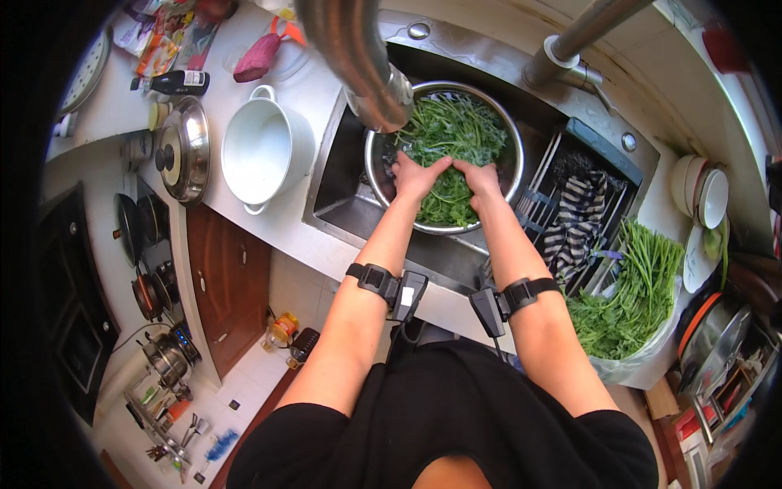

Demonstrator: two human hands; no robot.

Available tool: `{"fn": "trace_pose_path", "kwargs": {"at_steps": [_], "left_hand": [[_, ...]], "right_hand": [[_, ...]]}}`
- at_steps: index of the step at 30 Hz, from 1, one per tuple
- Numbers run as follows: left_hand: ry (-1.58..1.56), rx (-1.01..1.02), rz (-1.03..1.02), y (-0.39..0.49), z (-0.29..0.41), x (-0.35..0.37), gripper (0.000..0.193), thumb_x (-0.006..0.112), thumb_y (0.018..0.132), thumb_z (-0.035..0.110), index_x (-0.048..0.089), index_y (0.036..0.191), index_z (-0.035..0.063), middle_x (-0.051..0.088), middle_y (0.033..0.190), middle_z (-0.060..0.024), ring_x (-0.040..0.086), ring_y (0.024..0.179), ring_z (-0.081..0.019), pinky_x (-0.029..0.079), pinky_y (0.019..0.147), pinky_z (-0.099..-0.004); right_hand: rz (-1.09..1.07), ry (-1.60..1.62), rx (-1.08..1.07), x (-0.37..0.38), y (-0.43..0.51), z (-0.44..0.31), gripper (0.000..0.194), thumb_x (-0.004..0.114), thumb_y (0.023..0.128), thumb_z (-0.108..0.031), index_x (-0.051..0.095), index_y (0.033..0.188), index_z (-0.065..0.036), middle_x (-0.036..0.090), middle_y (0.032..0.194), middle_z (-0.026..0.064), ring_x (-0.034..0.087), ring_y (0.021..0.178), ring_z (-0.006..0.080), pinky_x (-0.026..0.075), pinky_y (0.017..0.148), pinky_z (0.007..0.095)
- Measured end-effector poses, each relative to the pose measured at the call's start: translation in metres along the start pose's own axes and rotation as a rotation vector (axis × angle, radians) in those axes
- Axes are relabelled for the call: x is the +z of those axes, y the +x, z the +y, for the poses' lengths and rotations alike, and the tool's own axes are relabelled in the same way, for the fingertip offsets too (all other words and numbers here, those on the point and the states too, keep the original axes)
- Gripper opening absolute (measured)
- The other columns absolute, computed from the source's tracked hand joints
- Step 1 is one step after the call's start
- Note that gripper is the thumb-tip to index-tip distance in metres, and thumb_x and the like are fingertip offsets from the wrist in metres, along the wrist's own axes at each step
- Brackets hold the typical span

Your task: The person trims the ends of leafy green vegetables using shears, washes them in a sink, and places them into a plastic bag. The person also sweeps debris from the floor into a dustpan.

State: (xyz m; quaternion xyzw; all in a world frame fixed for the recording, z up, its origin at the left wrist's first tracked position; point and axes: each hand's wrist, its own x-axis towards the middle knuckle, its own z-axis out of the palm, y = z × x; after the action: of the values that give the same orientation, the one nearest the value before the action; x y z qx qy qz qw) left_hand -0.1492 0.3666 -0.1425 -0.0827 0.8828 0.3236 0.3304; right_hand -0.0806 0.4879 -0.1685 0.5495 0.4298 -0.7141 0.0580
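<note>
A round stainless steel basin (520,162) stands in the sink (342,214), filled with leafy green vegetables (455,125) in water. My left hand (416,177) and my right hand (479,180) lie on the greens in the basin's near half, thumb tips close together. Several fingertips are hidden among the leaves, so a grip on any stems cannot be made out. Above the basin's far left rim hangs the faucet spout (382,101). At the right, more leafy greens (629,293) lie in a clear plastic bag on the counter.
Left of the sink stand a white pot (259,153) and a steel lid (186,150), with a dark bottle (180,82) behind. A rack (537,177) with a striped cloth (574,226) spans the sink's right side. Stacked bowls (702,189) and a glass lid (724,348) are farther right.
</note>
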Motion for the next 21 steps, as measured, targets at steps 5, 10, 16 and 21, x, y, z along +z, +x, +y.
{"fn": "trace_pose_path", "kwargs": {"at_steps": [5, 10, 16, 21], "left_hand": [[-0.747, -0.085, -0.534, -0.011, 0.000, -0.019, 0.087, 0.074, 0.082, 0.045, 0.032, 0.143, -0.0006, 0.051, 0.134, -0.0151, 0.051, 0.119, -0.0241, 0.043, 0.099, -0.0352], [-0.767, -0.045, -0.677, -0.022, 0.015, -0.058, 0.065, 0.067, 0.087, 0.047, 0.050, 0.131, 0.0033, 0.058, 0.126, -0.0080, 0.054, 0.114, -0.0181, 0.044, 0.096, -0.0330], [-0.551, -0.050, -0.566, -0.006, 0.029, -0.093, 0.033, 0.065, 0.087, 0.024, 0.063, 0.111, 0.0015, 0.067, 0.104, -0.0071, 0.064, 0.094, -0.0188, 0.051, 0.083, -0.0328], [0.510, 0.503, -0.350, 0.033, 0.016, -0.065, 0.049, 0.062, 0.088, 0.030, 0.054, 0.122, -0.0046, 0.061, 0.116, -0.0278, 0.059, 0.108, -0.0418, 0.047, 0.093, -0.0445]], "right_hand": [[-0.191, 0.060, -0.150, 0.008, -0.047, -0.008, 0.057, 0.073, 0.080, -0.008, 0.044, 0.128, 0.000, 0.062, 0.115, 0.0165, 0.062, 0.102, 0.0266, 0.053, 0.084, 0.0382], [-0.072, -0.467, -0.524, 0.036, -0.112, -0.023, 0.088, 0.077, 0.072, -0.015, 0.028, 0.142, 0.008, 0.048, 0.125, 0.0259, 0.052, 0.116, 0.0369, 0.044, 0.098, 0.0391], [-0.355, -0.436, -0.590, 0.037, -0.131, -0.030, 0.076, 0.073, 0.078, -0.023, 0.038, 0.139, 0.005, 0.044, 0.132, 0.0246, 0.053, 0.113, 0.0373, 0.043, 0.098, 0.0398], [-0.246, -0.600, -0.656, 0.009, -0.124, -0.013, 0.061, 0.071, 0.080, -0.025, 0.051, 0.130, 0.002, 0.045, 0.134, 0.0243, 0.051, 0.119, 0.0387, 0.041, 0.101, 0.0404]]}}
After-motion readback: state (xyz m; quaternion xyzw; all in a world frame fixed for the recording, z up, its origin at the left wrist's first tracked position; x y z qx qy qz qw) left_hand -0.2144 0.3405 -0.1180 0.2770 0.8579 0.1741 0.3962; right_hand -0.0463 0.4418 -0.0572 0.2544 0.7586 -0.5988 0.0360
